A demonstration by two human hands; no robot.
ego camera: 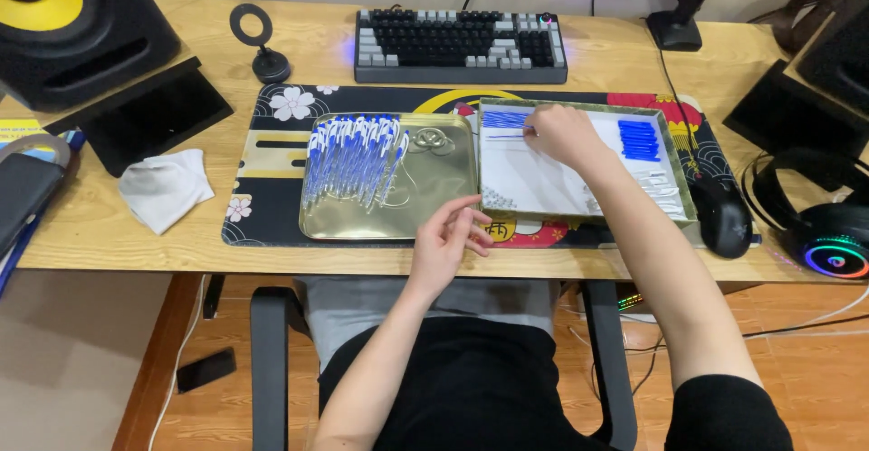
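The right hand (563, 134) pinched blue refills (503, 120) lying left-right in the box (677, 175); the left hand (445, 241), half-open and empty, rested nearer the tray (453, 184).

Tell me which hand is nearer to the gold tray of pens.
Left. The left hand hovers just off the gold tray's front right corner. The right hand is farther right, reaching into the white box beside the tray.
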